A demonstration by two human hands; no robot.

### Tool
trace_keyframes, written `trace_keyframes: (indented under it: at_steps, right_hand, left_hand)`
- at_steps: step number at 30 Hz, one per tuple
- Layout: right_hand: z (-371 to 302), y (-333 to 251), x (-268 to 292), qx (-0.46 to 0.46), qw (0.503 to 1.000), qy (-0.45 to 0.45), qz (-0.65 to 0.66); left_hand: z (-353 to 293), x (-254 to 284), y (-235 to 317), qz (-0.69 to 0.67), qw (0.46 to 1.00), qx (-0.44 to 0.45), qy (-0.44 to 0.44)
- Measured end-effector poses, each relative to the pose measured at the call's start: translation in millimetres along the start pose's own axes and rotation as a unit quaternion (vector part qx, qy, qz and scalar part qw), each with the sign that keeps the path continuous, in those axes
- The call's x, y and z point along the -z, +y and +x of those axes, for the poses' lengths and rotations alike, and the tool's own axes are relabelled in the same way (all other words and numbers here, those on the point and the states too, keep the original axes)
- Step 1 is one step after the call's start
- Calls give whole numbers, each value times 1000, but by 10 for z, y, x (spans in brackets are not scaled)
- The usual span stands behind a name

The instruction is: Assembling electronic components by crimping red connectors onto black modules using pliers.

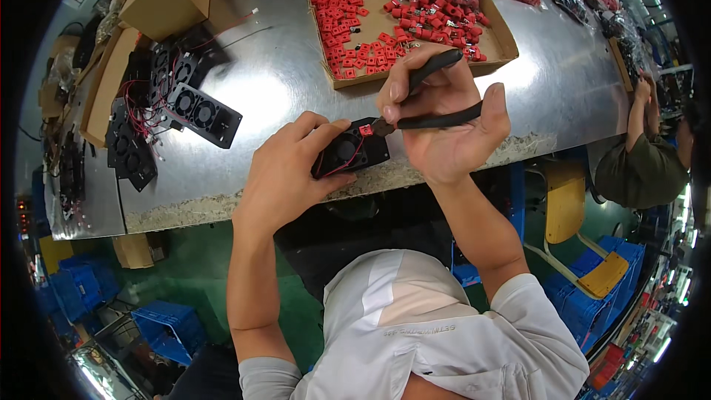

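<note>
The black fan panel (346, 150), at the near edge of the metal table (578, 96), is best steadied by the gripping left hand (285, 167) while the right hand (448, 150), holding spread-handled pliers (441, 120), aligns their tips squarely with the red connector (365, 130).

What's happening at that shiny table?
A person's left hand is holding a black fan panel at the edge of the metal table. The right hand holds black-handled pliers, their tip at a small red part on the panel. Many loose red pieces lie in a cardboard tray beyond; more fan panels are piled left.
</note>
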State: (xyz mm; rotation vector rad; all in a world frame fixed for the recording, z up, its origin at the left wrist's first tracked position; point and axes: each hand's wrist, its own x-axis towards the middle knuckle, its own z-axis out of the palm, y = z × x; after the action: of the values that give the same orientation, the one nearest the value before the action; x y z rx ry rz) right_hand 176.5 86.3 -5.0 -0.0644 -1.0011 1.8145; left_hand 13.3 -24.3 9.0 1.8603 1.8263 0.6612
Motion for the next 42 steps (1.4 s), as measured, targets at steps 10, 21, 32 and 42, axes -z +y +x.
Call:
trace_keyframes:
  at_steps: [10, 21, 32, 42]
  right_hand:
    - [-34, 5, -9, 13, 1000, 23, 2]
    - [-41, 12, -6, 21, 999, 26, -2]
    - [-75, 24, -47, 21, 999, 29, -18]
    - [-102, 73, -77, 16, 995, 52, -78]
  left_hand:
    - [-19, -3, 30, 2, 1000, 22, 0]
    - [-13, -16, 30, -3, 1000, 23, 0]
    - [-24, -26, 22, -5, 1000, 23, 6]
    - [-36, -37, 1, -2, 1000, -1, 22]
